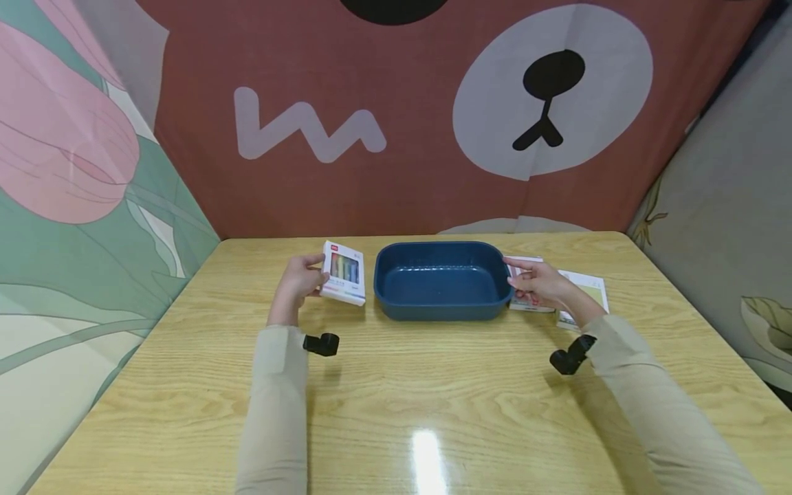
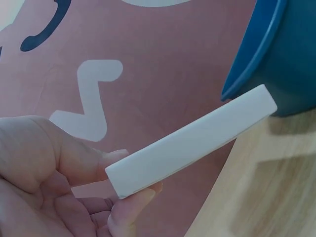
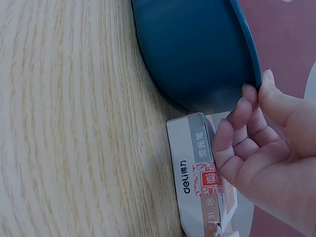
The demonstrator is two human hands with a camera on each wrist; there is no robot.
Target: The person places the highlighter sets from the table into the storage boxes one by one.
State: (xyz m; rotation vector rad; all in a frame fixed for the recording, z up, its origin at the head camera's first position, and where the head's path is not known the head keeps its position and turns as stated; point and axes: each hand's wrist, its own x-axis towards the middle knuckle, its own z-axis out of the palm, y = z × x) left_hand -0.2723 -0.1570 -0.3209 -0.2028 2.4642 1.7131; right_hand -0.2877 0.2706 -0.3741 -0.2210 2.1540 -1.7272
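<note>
A white flat box (image 1: 344,272) with a window showing coloured sticks is pinched between thumb and fingers of my left hand (image 1: 302,278), raised and tilted just left of a dark blue basin (image 1: 443,312). The left wrist view shows the box (image 2: 192,140) edge-on, its far end near the basin's wall. My right hand (image 1: 540,283) pinches the basin's right rim; in the right wrist view the thumb and a fingertip meet at that rim (image 3: 253,54). Under the right hand lies a white box with red print (image 3: 192,173), close against the basin.
Another white box (image 1: 584,292) with a greenish panel lies further right, partly behind the right wrist. The wooden table (image 1: 383,392) ends at a brown patterned cloth (image 1: 371,192) behind the basin. Patterned cloth hangs on both sides.
</note>
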